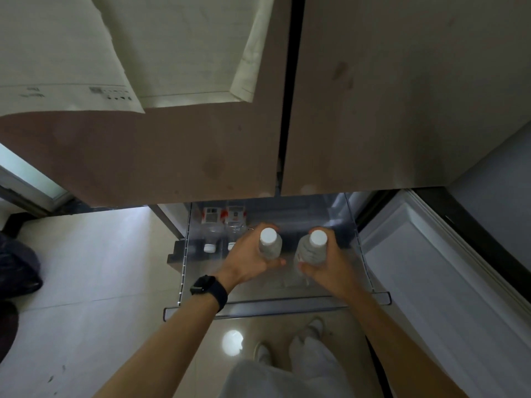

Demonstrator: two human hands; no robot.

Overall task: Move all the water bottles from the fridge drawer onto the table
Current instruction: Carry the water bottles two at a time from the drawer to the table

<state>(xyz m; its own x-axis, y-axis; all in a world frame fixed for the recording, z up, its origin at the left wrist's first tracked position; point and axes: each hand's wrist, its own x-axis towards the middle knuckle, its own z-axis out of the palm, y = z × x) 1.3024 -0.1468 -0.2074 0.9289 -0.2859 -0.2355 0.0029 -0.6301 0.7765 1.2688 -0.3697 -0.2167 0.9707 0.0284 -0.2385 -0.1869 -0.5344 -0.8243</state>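
Over the drawer [287,305] front rim, the left hand [249,255], a watch [205,285] on its wrist, curls round one upright bottle [270,247]. The right hand [329,267] grips a second bottle [311,249] just beside it, both within the drawer. Farther back, two more bottles [211,229] lie side by side at the drawer's left.

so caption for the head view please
Left hand grips one water bottle, right hand another bottle, above the open fridge drawer; two more bottles inside.
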